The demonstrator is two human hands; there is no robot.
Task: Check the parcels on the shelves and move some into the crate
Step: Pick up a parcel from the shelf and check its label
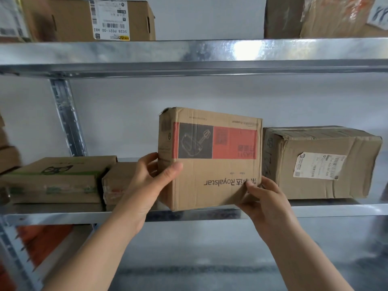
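A brown cardboard parcel with a red and grey printed panel and upside-down "Royalstar" lettering stands at the front of the middle metal shelf. My left hand grips its left edge, thumb on the front face. Around its lower right corner my right hand is closed. The parcel is slightly tilted, and its bottom reaches the shelf's front lip. No crate is in view.
A dented brown box with a white label sits right of the held parcel. To the left lie a flat box with a cat logo and a small carton. More labelled boxes stand on the upper shelf.
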